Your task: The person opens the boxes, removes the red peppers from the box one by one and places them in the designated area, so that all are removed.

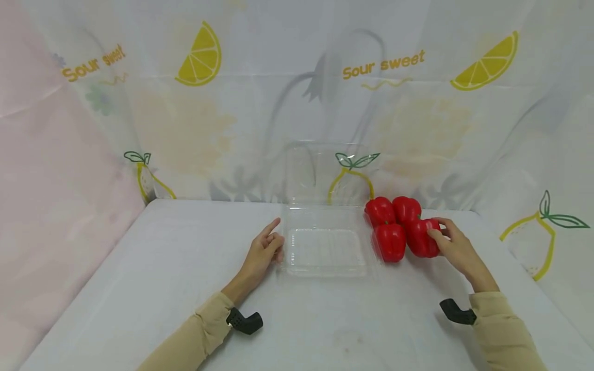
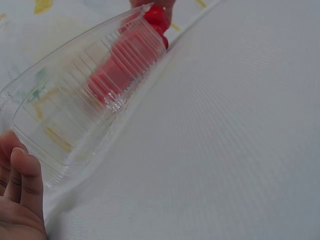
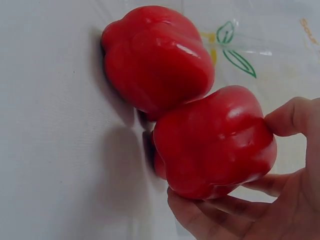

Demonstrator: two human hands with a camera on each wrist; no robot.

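Note:
My right hand (image 1: 457,247) grips a red bell pepper (image 3: 215,145), thumb on one side and fingers curled round the other. Three more red bell peppers stand close by: one in front (image 1: 390,242) and two behind, at the back left (image 1: 380,211) and the back right (image 1: 407,208). My left hand (image 1: 262,252) is at the left edge of a clear plastic clamshell container (image 1: 327,270), pinching its rim between thumb and fingers while the index finger points forward. The container lies with its lid (image 1: 306,172) raised at the back; its base holds nothing.
A white-covered table (image 1: 185,257) carries everything. Behind it hangs a white cloth (image 1: 260,113) printed with lemons and lettering. A pinkish cloth (image 1: 55,154) borders the left side. The front bell peppers sit right against the container's right edge.

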